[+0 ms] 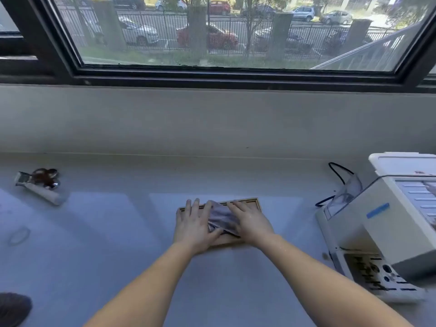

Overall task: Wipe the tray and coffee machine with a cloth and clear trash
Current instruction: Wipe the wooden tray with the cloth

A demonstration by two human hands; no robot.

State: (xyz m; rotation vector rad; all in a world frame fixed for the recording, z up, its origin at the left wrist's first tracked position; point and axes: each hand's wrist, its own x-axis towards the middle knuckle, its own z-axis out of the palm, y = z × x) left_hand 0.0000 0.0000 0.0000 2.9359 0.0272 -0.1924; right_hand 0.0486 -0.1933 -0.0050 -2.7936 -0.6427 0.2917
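Note:
A small wooden tray (pixel 253 203) lies on the grey counter in front of me. A folded grey cloth (pixel 221 217) rests on the tray. My right hand (pixel 251 221) lies flat on the cloth's right side and presses it down. My left hand (pixel 194 224) rests on the tray's left end, fingers spread, thumb touching the cloth's near edge. The white coffee machine (pixel 377 223) stands at the right, its drip grate (pixel 375 274) stained with dark marks. Crumpled trash (pixel 40 185), a wrapper and something dark brown, lies at the far left.
A black cable (pixel 339 172) loops behind the machine. A rubber band or ring (pixel 19 236) lies on the counter at the left. A dark object (pixel 13 308) shows at the bottom left corner. A wide window ledge and window rise behind the counter.

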